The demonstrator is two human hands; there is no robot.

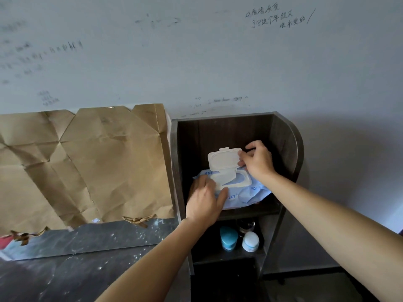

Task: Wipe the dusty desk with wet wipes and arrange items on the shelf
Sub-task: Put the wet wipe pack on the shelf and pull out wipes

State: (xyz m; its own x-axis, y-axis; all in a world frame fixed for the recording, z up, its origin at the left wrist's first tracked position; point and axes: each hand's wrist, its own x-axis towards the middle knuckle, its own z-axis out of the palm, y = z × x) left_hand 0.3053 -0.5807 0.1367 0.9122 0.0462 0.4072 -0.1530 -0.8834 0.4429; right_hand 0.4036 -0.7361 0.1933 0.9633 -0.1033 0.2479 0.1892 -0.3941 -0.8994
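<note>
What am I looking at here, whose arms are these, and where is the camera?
There is no machine: a person is working with bare hands, and the one picture comes from a wide-angle camera worn on their head, looking forward and down. So the arms reach in from the bottom. The left hand presses on a pale blue soft pack of wet wipes lying on the upper level of a dark wooden shelf unit. The right hand pinches the pack's white plastic flip lid, which stands open. One level down stand a teal plastic container and a white round jar. To the left are a dusty dark desk and crumpled brown paper behind it.
</note>
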